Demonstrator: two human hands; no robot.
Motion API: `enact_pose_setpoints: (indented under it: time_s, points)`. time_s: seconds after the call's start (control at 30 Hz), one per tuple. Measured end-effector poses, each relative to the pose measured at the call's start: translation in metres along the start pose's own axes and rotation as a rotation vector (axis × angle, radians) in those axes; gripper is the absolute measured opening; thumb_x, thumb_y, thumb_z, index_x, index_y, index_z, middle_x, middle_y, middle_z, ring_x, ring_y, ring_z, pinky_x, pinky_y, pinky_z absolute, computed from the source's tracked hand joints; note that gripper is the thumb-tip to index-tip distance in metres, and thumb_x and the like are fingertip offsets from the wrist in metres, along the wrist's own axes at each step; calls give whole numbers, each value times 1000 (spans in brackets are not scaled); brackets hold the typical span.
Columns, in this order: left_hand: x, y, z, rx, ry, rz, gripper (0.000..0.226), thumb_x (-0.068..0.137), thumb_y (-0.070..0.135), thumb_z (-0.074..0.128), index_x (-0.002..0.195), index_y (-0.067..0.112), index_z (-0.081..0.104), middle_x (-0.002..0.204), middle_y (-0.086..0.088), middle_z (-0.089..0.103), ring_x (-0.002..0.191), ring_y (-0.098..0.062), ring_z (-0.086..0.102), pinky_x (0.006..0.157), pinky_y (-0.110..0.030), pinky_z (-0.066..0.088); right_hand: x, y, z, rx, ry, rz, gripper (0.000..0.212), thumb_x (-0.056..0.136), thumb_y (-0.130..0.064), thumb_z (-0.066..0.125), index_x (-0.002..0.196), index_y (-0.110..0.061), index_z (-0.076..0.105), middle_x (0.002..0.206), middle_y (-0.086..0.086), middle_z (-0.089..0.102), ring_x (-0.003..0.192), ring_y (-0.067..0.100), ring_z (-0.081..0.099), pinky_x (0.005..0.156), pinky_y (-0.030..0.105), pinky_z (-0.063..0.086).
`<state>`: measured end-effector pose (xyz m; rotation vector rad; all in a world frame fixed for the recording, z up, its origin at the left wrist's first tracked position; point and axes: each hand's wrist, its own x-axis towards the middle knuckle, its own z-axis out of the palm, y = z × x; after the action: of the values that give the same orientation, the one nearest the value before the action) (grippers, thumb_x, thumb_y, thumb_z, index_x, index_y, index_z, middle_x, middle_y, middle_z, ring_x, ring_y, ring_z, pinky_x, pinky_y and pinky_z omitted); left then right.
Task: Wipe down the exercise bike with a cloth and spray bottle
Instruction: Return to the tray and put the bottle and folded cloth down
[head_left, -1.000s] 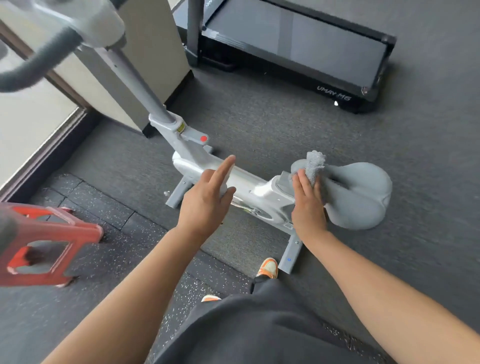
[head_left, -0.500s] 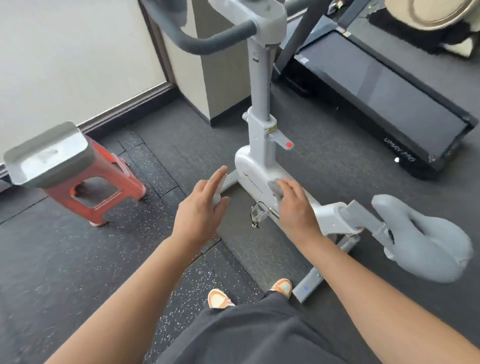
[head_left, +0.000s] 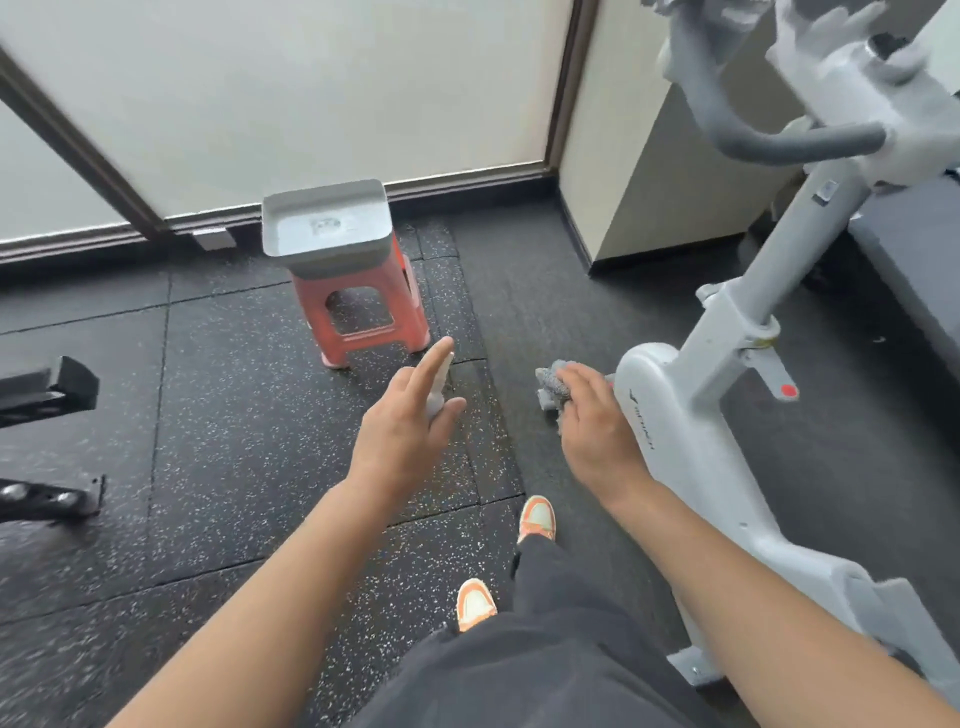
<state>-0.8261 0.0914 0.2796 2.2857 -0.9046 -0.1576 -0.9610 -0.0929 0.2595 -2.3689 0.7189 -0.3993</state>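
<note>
— Where the dark trousers (head_left: 524, 670) fill the bottom edge, what sits just past them?

— Two orange-and-white shoes (head_left: 537, 518) on the speckled black floor (head_left: 234, 441), one a little ahead of the other. Both bare forearms reach forward above them.

— And the left hand (head_left: 402, 436)?

— It is closed round a small white spray bottle (head_left: 439, 384), mostly hidden behind the palm. The forefinger sticks straight out along the bottle; the thumb presses its side. It hangs over bare floor, apart from the bike.

— The right hand (head_left: 597, 415)?

— It grips a bunched grey cloth (head_left: 553, 387), which pokes out past the fingertips. Cloth and hand lie at the front edge of the white flywheel housing of the exercise bike (head_left: 691, 467); whether the cloth actually touches it, I cannot tell.

— How does the bike stand?

— It is upright at the right, its white post rising at a slant to grey handlebars (head_left: 779, 140), which are blurred. A lever with a red dot (head_left: 787, 389) juts from the post clamp.

— Farther on?

— A red plastic stool (head_left: 358, 317) with a grey tray (head_left: 324, 223) resting on top stands near the frosted glass wall (head_left: 285, 88). Black equipment (head_left: 47, 395) cuts in at the left edge.
</note>
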Motion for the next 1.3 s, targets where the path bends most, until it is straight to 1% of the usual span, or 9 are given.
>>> enact_pose_setpoints:
  time_s: [0.1, 0.4, 0.47, 0.53, 0.63, 0.73, 0.93, 1.13, 1.3]
  points:
    - [4, -10, -4, -18, 3, -9, 68, 93, 35, 62, 148, 43, 23, 116, 1, 55, 92, -22, 58, 78, -39, 47, 16, -8, 8, 27, -17, -29, 44, 91, 8, 42, 132, -3, 52, 143, 8, 45, 133, 18, 40, 115, 29, 27]
    - [98, -66, -32, -28, 132, -141, 69, 91, 20, 66, 149, 30, 29, 88, 5, 50, 82, -14, 45, 82, -36, 46, 151, -44, 71, 105, -234, -137, 42, 92, 3, 45, 133, -4, 53, 144, 7, 44, 135, 17, 39, 115, 22, 22]
    - [120, -77, -40, -25, 164, -181, 69, 92, 18, 65, 149, 33, 28, 86, 8, 46, 79, -16, 47, 80, -32, 44, 178, -53, 82, 133, -279, -150, 42, 92, 3, 46, 133, -5, 53, 144, 7, 44, 135, 16, 39, 116, 27, 25]
    - [141, -88, -47, -63, 181, -212, 70, 94, 19, 61, 148, 43, 23, 90, 4, 48, 92, -13, 52, 87, -27, 42, 205, -59, 93, 167, -326, -198, 43, 92, 3, 46, 133, -7, 54, 144, 5, 45, 135, 14, 39, 117, 29, 26]
    - [175, -106, -53, -102, 176, -264, 67, 98, 20, 54, 149, 44, 19, 101, 2, 51, 115, 3, 43, 96, -14, 32, 248, -66, 107, 170, -370, -246, 43, 92, 3, 45, 132, -8, 54, 142, 5, 45, 134, 15, 40, 116, 27, 25]
    - [201, -117, -58, -101, 194, -337, 68, 97, 25, 57, 149, 45, 19, 107, -4, 51, 103, 3, 45, 95, -27, 35, 281, -78, 113, 191, -392, -236, 40, 93, 3, 45, 130, -7, 55, 141, 6, 46, 133, 16, 40, 115, 22, 23]
    - [256, -149, -65, -105, 175, -427, 72, 87, 34, 70, 145, 47, 30, 102, 5, 50, 88, -7, 49, 84, -29, 41, 343, -99, 142, 199, -425, -233, 39, 93, 2, 47, 130, -6, 55, 139, 6, 47, 131, 15, 40, 107, 2, 14]
    - [323, -209, -80, -111, 175, -448, 72, 84, 40, 72, 145, 44, 35, 110, 1, 56, 95, -14, 54, 84, -32, 46, 408, -129, 192, 172, -472, -236, 39, 93, -1, 47, 130, -6, 55, 139, 5, 47, 131, 13, 40, 106, 3, 15]
    - [393, -285, -94, -209, 107, -482, 69, 89, 33, 69, 146, 44, 33, 111, 4, 52, 98, -12, 51, 82, -26, 39, 478, -161, 243, 124, -495, -186, 39, 95, -4, 46, 132, -8, 54, 139, 2, 46, 130, 12, 40, 106, 6, 19]
